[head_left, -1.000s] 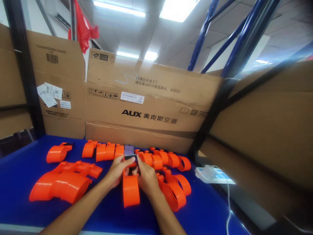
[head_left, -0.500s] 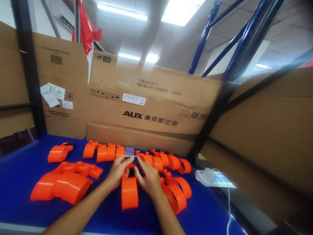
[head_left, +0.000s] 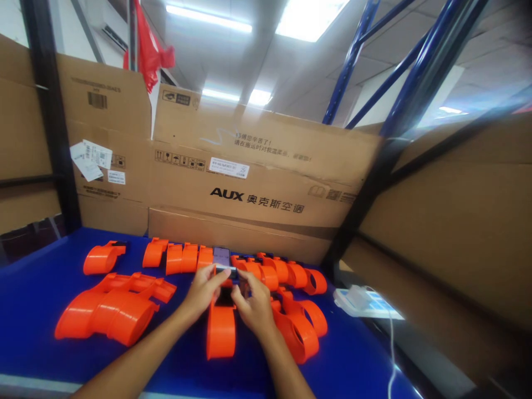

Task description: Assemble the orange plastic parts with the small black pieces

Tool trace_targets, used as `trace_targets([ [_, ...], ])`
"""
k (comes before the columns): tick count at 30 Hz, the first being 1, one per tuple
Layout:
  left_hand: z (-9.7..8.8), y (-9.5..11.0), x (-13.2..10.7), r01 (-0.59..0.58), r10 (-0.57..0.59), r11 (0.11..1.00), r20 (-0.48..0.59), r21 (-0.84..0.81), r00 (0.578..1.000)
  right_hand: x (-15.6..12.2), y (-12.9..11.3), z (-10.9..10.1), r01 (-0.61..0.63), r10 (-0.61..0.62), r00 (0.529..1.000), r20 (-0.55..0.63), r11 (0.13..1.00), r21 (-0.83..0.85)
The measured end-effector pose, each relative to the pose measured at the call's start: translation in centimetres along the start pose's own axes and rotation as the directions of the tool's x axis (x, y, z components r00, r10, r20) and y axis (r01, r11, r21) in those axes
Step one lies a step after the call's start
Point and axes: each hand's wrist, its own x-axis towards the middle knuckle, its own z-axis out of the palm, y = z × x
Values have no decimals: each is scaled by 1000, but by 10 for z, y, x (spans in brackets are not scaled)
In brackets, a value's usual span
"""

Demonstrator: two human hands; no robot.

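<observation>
Both hands are at the upper end of an orange plastic part (head_left: 220, 333) with a wide curved band, in the middle of the table. My left hand (head_left: 205, 288) grips that end, its thumb lying along a small black piece (head_left: 225, 271) fitted there. From the other side my right hand (head_left: 252, 300) closes on the same end, index finger by the black piece and thumb bent below it. The fingers behind the part are hidden. Just beyond the hands lies a phone-like flat device (head_left: 221, 255) with a lit screen.
Similar orange parts stand in a back row (head_left: 182, 259), with a nested group (head_left: 106, 316) at left and another group (head_left: 297, 331) at right on the blue table (head_left: 174, 368). A power strip (head_left: 366, 302) with a white cable sits right. Cardboard walls (head_left: 249, 227) and rack posts enclose the table.
The right fingers have shifted slightly on the upper end, and more of the black piece shows between the hands. The view has moved a little; the other orange parts stay put.
</observation>
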Motion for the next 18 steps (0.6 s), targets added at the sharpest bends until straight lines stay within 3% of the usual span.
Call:
trace_targets([
  [7,-6,5,4,44,-39,993,48,-109,998,5,0,-11,-81,96,991,-95,985,151],
  [10,-10,7,8,40,-42,987,-15,-156,999,9,5,-15,-148,175,972,-155,974,169],
  [13,-15,7,11,59,-75,980,-79,-190,994,13,10,-12,-170,183,975,-128,980,105],
  [18,-27,18,11,167,-172,909,23,-382,985,11,18,-3,-173,172,985,-25,984,-39],
])
